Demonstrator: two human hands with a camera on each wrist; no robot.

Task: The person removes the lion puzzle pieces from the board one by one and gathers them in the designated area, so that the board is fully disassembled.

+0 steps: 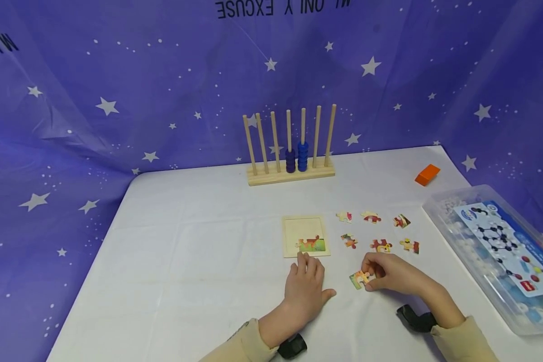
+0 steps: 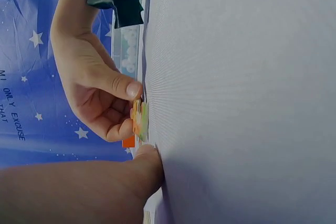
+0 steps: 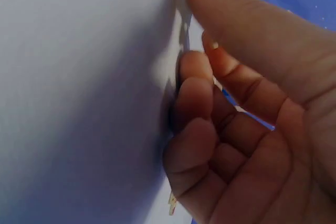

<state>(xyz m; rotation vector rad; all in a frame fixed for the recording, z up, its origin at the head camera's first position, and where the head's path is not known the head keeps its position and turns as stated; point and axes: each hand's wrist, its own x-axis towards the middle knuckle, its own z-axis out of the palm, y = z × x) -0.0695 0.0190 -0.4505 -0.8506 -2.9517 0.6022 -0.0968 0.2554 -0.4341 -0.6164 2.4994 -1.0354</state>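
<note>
My right hand pinches a green and orange puzzle piece between thumb and fingers, low over the white cloth. In the left wrist view this puzzle piece stands close to edge-on at the right hand's fingertips. The left hand lies flat with its fingers spread, the fingertips at the near edge of a square wooden puzzle tray. Joined pieces fill the tray's lower right part, green below and reddish above. The right wrist view shows mostly curled fingers; the pinched piece is largely hidden there.
Loose puzzle pieces lie in two rows right of the tray. Behind stands a wooden peg rack with blue beads. A clear plastic box with a molecule-model label sits at right, an orange block beyond it.
</note>
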